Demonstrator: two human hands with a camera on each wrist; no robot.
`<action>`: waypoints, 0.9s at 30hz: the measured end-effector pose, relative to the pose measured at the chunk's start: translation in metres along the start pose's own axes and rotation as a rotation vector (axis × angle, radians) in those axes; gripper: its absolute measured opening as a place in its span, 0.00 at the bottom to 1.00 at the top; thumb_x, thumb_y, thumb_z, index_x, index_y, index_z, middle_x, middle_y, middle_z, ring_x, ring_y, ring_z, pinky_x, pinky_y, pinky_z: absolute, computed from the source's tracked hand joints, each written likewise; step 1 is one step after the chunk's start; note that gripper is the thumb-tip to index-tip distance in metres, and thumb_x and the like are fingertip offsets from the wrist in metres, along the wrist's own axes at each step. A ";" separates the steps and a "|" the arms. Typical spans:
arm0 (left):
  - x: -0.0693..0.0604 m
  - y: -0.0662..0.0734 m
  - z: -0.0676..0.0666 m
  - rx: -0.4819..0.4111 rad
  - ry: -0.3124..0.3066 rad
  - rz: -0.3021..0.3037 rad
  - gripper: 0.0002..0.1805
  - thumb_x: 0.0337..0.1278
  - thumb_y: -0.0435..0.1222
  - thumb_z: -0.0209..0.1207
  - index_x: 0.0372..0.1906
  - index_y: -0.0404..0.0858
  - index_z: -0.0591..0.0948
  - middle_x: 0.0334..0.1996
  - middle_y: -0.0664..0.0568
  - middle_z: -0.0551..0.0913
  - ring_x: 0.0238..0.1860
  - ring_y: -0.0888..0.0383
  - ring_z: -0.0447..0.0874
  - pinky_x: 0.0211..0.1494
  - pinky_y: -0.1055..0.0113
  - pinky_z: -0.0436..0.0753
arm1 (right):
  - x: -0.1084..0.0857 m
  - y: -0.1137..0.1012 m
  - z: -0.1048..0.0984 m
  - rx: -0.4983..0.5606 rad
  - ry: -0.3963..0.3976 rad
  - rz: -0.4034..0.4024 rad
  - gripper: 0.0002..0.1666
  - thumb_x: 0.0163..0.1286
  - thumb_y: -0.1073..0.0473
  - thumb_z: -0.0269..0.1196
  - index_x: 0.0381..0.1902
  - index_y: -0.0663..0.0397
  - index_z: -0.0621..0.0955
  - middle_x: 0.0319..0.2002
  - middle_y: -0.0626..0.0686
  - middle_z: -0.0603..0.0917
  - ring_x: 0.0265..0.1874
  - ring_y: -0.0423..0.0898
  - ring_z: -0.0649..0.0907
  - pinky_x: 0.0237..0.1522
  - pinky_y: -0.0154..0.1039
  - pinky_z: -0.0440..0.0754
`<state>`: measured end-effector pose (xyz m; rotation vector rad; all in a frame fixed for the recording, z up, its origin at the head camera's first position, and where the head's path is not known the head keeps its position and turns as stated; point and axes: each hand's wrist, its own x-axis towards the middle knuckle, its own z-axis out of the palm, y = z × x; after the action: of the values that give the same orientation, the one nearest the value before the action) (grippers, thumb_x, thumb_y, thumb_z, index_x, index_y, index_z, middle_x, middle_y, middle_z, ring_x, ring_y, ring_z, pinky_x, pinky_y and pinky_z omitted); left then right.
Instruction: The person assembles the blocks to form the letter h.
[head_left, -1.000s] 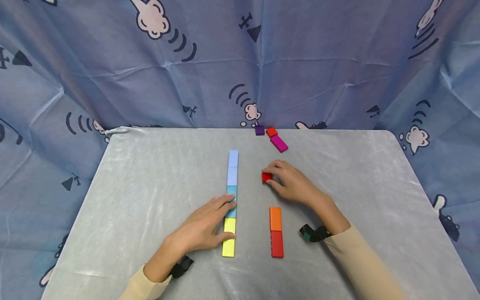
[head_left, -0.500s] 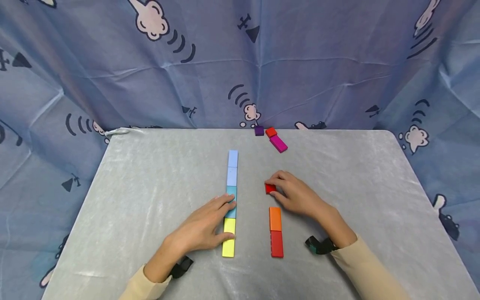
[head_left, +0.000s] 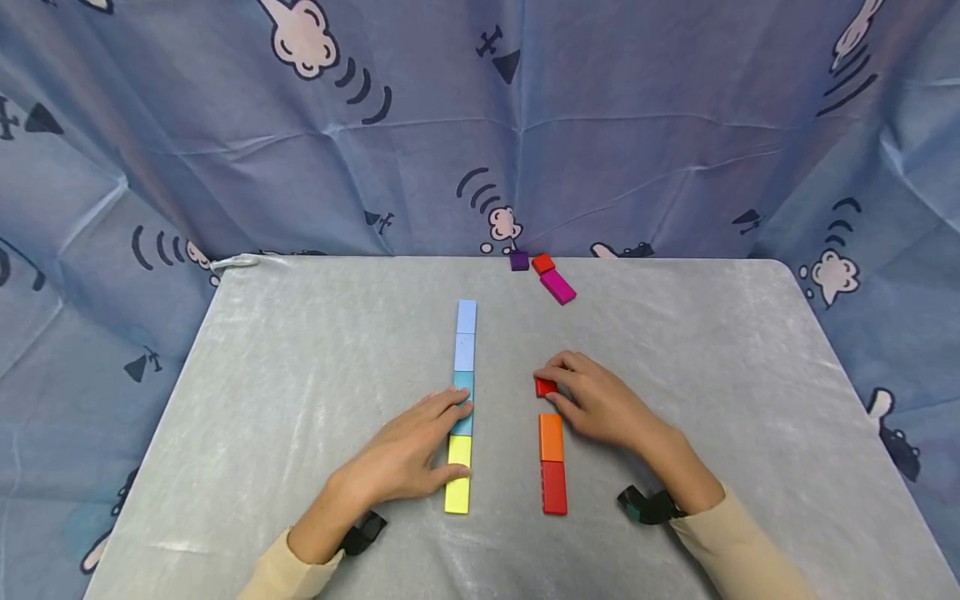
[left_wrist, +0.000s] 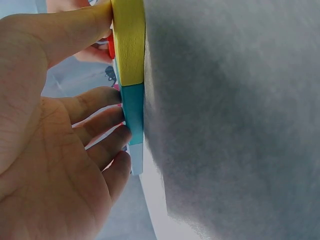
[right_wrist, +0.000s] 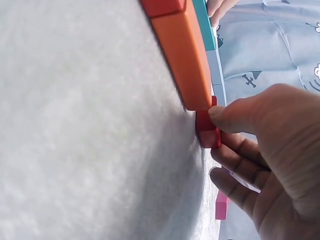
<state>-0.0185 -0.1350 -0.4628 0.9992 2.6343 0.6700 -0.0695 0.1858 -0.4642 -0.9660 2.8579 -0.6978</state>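
My right hand (head_left: 600, 402) pinches a small red block (head_left: 545, 387) between thumb and fingers, low over the grey cloth. Just beyond the near end of that block's path lies an orange block (head_left: 551, 437), end to end with a longer red block (head_left: 554, 489). A slim space separates the pinched block from the orange one in the head view. My left hand (head_left: 405, 450) rests on a straight row of blocks, thumb on the yellow block (head_left: 458, 497) and fingers on the teal block (left_wrist: 133, 114), partly covering it. Light blue blocks (head_left: 465, 352) continue the row away from me.
At the far edge of the grey-covered table (head_left: 315, 325) lie a purple block (head_left: 519, 262), a small orange-red block (head_left: 543, 264) and a magenta block (head_left: 558, 287). A patterned blue curtain (head_left: 637, 167) hangs behind the table and along its sides.
My right hand has drawn the small red block toward me and slightly right, closer to the orange block. The left hand has stayed in place on the row.
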 end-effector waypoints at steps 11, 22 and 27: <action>-0.001 0.000 0.000 -0.002 0.003 -0.002 0.44 0.66 0.51 0.70 0.78 0.33 0.69 0.82 0.43 0.66 0.84 0.46 0.61 0.89 0.53 0.61 | -0.008 -0.007 0.001 -0.024 0.028 -0.011 0.18 0.71 0.64 0.69 0.57 0.58 0.87 0.50 0.52 0.86 0.50 0.49 0.85 0.58 0.51 0.88; -0.001 0.000 0.001 0.007 0.002 -0.002 0.45 0.66 0.52 0.70 0.79 0.33 0.69 0.82 0.43 0.66 0.84 0.47 0.62 0.88 0.53 0.62 | -0.017 -0.011 0.004 -0.035 0.052 -0.019 0.16 0.72 0.63 0.68 0.57 0.59 0.88 0.49 0.53 0.86 0.49 0.48 0.85 0.56 0.49 0.88; -0.001 -0.001 0.000 0.005 -0.012 -0.018 0.46 0.66 0.54 0.69 0.79 0.34 0.68 0.82 0.45 0.65 0.85 0.49 0.60 0.89 0.55 0.60 | -0.020 -0.012 0.004 -0.031 0.051 -0.020 0.16 0.73 0.62 0.67 0.57 0.58 0.88 0.50 0.52 0.86 0.49 0.48 0.85 0.56 0.49 0.88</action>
<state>-0.0182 -0.1359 -0.4631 0.9772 2.6324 0.6512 -0.0460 0.1873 -0.4644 -0.9968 2.9149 -0.6921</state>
